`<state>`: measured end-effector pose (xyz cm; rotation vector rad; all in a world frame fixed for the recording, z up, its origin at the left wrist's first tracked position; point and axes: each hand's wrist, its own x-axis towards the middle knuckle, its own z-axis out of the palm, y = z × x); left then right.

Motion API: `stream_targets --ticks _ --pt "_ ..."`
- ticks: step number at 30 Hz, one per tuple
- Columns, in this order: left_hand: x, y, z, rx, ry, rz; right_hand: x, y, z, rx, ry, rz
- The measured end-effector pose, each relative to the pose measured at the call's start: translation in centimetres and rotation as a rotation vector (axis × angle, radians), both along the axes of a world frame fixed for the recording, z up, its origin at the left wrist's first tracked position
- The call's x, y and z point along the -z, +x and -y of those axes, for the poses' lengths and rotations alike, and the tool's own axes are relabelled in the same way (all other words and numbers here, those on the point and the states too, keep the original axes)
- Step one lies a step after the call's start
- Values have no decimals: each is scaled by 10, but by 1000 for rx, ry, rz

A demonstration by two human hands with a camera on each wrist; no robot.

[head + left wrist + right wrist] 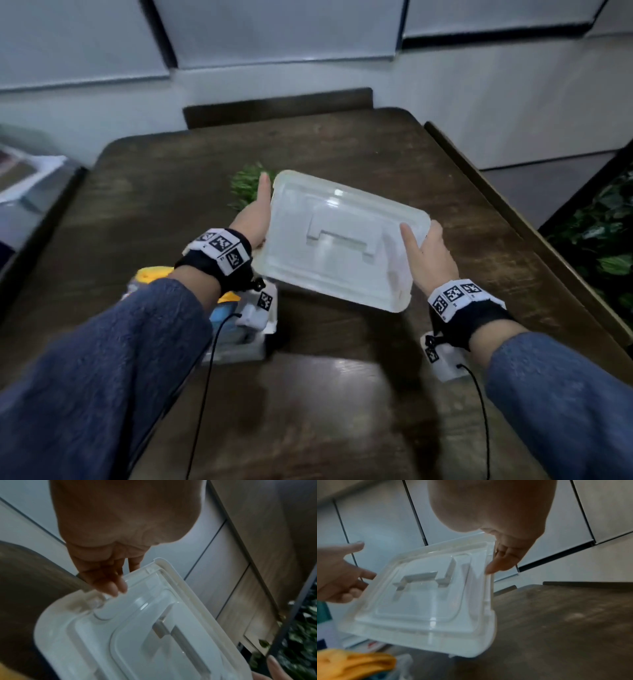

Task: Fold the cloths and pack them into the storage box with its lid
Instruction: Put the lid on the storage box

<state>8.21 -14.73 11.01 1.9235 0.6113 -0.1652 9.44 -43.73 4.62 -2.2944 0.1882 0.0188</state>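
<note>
Here, the lid (342, 240) is gripped at both ends by left hand (255, 214) and right hand (433, 257); it should be lowered level onto the storage box (236, 339).

Translucent lid (342, 240) with a recessed handle, held tilted above the dark wood counter (376, 147) — clear of the surface. Left hand (253, 214) on the lid's left short edge, thumb extended along the rim; right hand (433, 255) on the right short edge, thumb laid on top. Both wrists carry black straps with white marker blocks, thin black cables trailing. Blue sleeves on both forearms. Under the left wrist: storage box (236, 342) on the counter, yellow cloth (154, 274) and blue cloth (222, 317) inside — mostly hidden. Small green plant (245, 185) behind the left hand.
</note>
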Motion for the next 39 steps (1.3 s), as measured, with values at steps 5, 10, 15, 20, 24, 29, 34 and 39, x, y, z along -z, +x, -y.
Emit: stream_targets --ticks 5,10,15,20,24,29,34,39 --pt "-48 -58 -96 -124 -106 153 -46 -17 -85 -209 243 185" --pt "-42 -111 -185 -148 -232 230 -45 -34 -161 -315 463 164" --pt "15 -146 -234 -4 -87 115 -2 -61 -207 -450 267 101" --pt "71 -175 -258 222 51 -43 43 -94 -225 -455 202 -137" --pt "95 -180 -254 389 279 -82 51 -105 -237 -503 40 -119" --pt "116 -183 -249 418 370 -115 47 -108 -258 -553 -298 -214" --pt "131 -182 -247 446 560 -190 58 -101 -267 -544 -349 -258" --pt "140 -182 -249 451 694 -193 65 -100 -269 -549 -333 -309"
